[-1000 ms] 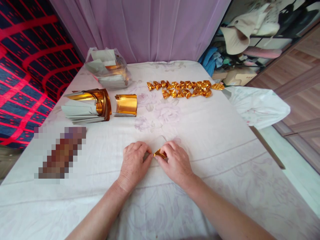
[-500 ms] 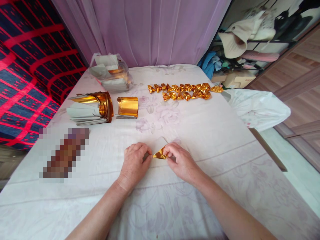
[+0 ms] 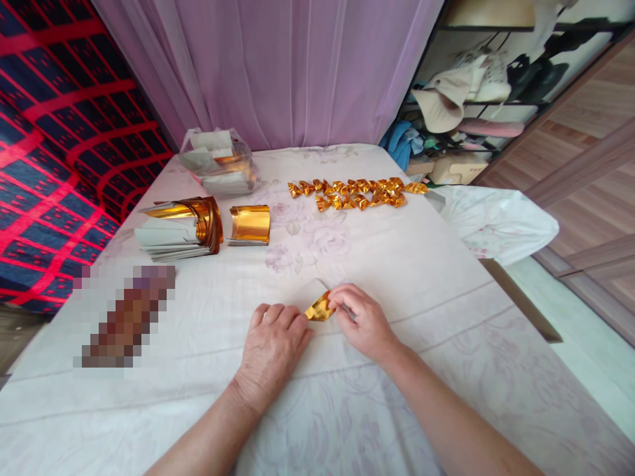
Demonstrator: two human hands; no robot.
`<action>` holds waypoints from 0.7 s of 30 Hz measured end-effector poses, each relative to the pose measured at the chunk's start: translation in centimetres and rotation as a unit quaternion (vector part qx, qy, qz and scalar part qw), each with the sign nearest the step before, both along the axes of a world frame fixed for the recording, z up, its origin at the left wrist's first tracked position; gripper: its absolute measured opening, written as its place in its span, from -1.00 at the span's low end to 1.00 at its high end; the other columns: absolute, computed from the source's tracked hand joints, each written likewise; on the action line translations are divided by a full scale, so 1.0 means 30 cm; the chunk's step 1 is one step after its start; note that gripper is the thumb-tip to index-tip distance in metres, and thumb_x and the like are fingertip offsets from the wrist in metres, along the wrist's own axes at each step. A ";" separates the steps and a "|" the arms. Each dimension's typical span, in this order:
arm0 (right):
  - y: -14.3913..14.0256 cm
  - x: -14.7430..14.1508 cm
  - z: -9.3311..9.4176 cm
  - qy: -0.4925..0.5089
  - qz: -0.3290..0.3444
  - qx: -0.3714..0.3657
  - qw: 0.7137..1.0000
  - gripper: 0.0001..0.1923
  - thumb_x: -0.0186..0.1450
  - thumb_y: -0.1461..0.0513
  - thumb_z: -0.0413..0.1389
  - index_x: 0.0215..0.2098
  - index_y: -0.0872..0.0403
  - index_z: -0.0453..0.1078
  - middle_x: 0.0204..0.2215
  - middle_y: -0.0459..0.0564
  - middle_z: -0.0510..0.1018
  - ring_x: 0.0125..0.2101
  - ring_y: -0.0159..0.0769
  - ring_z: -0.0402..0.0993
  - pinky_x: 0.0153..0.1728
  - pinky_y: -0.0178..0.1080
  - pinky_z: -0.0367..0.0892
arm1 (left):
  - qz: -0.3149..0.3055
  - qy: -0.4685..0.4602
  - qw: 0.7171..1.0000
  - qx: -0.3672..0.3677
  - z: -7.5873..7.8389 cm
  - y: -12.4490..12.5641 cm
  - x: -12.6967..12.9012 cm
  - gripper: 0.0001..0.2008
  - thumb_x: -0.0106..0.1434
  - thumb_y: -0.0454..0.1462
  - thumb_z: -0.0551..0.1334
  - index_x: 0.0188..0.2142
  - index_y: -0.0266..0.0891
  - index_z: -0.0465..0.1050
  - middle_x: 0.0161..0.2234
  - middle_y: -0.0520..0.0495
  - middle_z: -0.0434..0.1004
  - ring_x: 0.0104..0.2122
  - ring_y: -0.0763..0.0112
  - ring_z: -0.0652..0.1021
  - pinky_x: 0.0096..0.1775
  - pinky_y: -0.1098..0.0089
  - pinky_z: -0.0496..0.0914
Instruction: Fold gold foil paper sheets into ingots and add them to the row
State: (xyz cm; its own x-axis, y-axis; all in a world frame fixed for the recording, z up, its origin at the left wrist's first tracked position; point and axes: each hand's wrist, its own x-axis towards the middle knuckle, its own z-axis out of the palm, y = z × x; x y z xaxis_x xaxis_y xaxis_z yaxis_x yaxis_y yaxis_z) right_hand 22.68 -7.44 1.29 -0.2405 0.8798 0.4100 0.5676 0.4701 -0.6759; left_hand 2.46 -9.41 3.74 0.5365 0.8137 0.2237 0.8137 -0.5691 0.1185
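A sheet of gold foil paper lies partly folded on the cloth between my hands, its grey-white back showing behind the gold flap. My right hand pinches the right end of the flap between thumb and fingers. Palm down on the left, my left hand has its fingers curled at the paper's left corner, which its index finger and thumb appear to grip. The left fingertips are partly hidden. Farther back sit rows of folded gold foil pieces.
Left of centre lie a fanned stack of gold foil sheets and a smaller stack. A clear plastic bag of sheets stands behind them. A blurred-out object lies at left. A white bag hangs beyond the right edge.
The gold flap shows larger and more tilted than before. My left hand has turned flatter, its fingers reaching farther over the corner. The right hand keeps its pinch; the camera view has shifted slightly.
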 end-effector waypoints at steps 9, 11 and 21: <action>0.005 0.051 0.001 -0.130 -0.033 -0.002 0.991 -0.63 0.11 0.47 -0.03 -0.18 0.03 0.35 -0.24 -0.02 0.57 -0.20 -0.21 0.47 -0.15 -0.17 0.37 | 0.001 -0.013 1.000 0.018 -0.013 0.020 -0.016 -0.91 0.32 -0.22 0.24 -0.25 -0.17 0.50 -0.25 -0.05 0.56 -0.26 0.22 0.46 -0.16 0.16 0.26; -0.002 0.046 0.004 -0.133 -0.025 -0.015 0.991 -0.62 0.09 0.46 -0.01 -0.16 0.03 0.36 -0.23 -0.02 0.58 -0.20 -0.22 0.47 -0.15 -0.17 0.37 | 0.006 -0.017 1.000 0.021 -0.010 0.020 -0.021 -0.90 0.31 -0.22 0.25 -0.23 -0.17 0.51 -0.24 -0.05 0.55 -0.26 0.22 0.46 -0.16 0.16 0.25; -0.016 0.023 0.004 -0.117 0.018 -0.054 0.991 -0.64 0.14 0.43 0.07 -0.12 0.01 0.36 -0.30 -0.09 0.57 -0.27 -0.30 0.49 -0.19 -0.23 0.35 | 0.031 -0.024 0.998 0.046 -0.006 0.015 -0.035 -0.69 0.28 -0.02 0.24 -0.19 -0.21 0.52 -0.19 -0.13 0.52 -0.25 0.18 0.46 -0.17 0.15 0.27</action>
